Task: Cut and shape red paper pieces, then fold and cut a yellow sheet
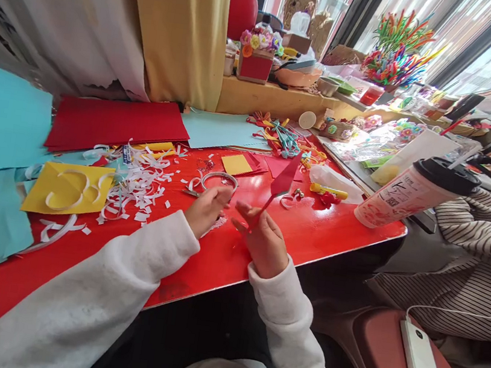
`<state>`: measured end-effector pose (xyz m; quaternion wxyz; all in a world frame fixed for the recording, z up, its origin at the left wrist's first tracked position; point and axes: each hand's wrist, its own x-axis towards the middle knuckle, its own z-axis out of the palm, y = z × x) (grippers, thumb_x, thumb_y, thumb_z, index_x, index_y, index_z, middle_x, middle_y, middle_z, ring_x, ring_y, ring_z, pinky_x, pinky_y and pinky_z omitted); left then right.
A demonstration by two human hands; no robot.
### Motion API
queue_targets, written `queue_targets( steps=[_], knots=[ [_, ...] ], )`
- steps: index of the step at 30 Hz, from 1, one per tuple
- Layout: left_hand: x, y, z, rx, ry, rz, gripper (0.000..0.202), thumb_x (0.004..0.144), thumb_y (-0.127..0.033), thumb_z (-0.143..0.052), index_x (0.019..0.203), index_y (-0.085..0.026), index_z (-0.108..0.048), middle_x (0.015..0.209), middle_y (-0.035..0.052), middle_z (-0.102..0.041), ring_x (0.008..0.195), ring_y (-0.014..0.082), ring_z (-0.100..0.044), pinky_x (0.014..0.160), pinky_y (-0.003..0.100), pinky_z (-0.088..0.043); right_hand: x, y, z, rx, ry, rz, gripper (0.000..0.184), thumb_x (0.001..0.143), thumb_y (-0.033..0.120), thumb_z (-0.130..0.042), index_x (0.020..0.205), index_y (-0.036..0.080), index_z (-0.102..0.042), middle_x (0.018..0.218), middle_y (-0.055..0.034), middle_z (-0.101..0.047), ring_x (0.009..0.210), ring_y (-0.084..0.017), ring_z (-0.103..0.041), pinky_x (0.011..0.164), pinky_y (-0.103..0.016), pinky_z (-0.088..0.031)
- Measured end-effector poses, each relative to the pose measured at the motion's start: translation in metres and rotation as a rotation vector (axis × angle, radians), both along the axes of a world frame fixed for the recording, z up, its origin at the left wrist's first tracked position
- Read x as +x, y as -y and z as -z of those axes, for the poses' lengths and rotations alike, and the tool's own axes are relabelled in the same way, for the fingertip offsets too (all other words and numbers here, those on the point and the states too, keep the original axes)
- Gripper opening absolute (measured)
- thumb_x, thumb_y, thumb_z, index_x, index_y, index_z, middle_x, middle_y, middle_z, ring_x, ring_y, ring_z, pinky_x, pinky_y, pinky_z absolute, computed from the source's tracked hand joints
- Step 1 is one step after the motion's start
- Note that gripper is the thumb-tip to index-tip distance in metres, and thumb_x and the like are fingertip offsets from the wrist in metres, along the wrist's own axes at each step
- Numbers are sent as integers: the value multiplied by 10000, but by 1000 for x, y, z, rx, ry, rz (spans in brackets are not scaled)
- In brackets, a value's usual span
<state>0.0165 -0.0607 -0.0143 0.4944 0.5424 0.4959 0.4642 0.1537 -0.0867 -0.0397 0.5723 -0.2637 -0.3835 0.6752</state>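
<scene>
My right hand (263, 238) pinches the lower end of a folded red paper piece (283, 183) and holds it upright above the red table (320, 234). My left hand (208, 208) is curled just to the left of it, fingertips close to the paper's base; what it holds, if anything, is hidden. Scissors (215, 181) lie on the table right behind my left hand. Both arms wear white sleeves.
White paper scraps (140, 184) and a yellow sheet (66, 186) lie to the left, with red (117, 120) and blue sheets (3, 119) behind. A lidded drink cup (413, 192) leans at the table's right edge. A person in a striped top (477, 253) sits at right. Craft clutter fills the back.
</scene>
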Motion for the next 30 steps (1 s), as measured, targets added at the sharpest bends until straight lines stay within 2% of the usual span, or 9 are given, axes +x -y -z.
queue_targets(
  steps=[1,3,6,11,17,21,24,27,30],
  knots=[
    [1,3,0,78,-104,36,463,687,-551,-451,912,-168,-581,940,69,-572,810,155,-533,682,250,-416,-1,-1,0,16,-30,54,168,774,367,-472,754,211,-533,1119,-25,-535,1111,-170,-432,849,-327,-423],
    [4,9,-1,185,-251,212,328,693,-474,-500,752,-174,-616,781,37,-591,752,149,-522,685,248,-394,-5,-2,-1,23,-50,100,165,761,375,-486,721,221,-530,1179,-3,-489,1139,-165,-395,849,-314,-419],
    [5,15,0,117,-221,452,294,716,-406,-496,572,-167,-588,555,6,-536,583,127,-491,597,248,-382,-15,0,-2,6,-27,101,180,757,387,-483,753,225,-562,1154,-15,-509,1091,-171,-439,812,-299,-433],
    [2,11,2,-47,-84,350,244,644,-374,-579,564,-144,-590,545,11,-551,556,126,-498,559,252,-381,-22,1,0,-36,87,140,225,717,353,-549,874,199,-598,905,-44,-609,863,-168,-559,745,-297,-454],
    [-1,11,4,-82,-150,275,200,613,-320,-593,587,-124,-620,556,23,-564,559,128,-509,573,269,-405,-15,3,5,10,195,168,145,692,288,-587,785,186,-635,838,-34,-621,816,-160,-569,764,-303,-451],
    [-1,9,11,-96,-198,336,235,618,-355,-586,572,-126,-614,542,16,-554,555,128,-513,584,270,-413,-13,6,1,84,330,200,157,703,312,-571,755,177,-633,846,-44,-620,839,-181,-564,785,-337,-451],
    [0,8,14,-96,-138,407,223,609,-350,-609,615,-127,-604,609,26,-587,603,133,-539,612,269,-423,-7,4,-2,104,397,207,169,703,318,-572,765,176,-639,827,-43,-623,815,-174,-565,770,-326,-449],
    [2,11,9,-216,-31,443,229,590,-349,-633,636,-133,-571,602,21,-591,549,123,-541,537,262,-432,4,-1,-3,36,452,145,209,679,341,-591,798,179,-649,792,-42,-630,753,-170,-571,692,-308,-461],
    [4,13,1,-308,-22,467,275,568,-379,-652,565,-128,-539,538,17,-574,489,115,-532,488,255,-435,13,-3,-4,32,504,82,239,686,366,-576,826,187,-651,815,-38,-631,781,-169,-569,706,-297,-450]
  ],
)
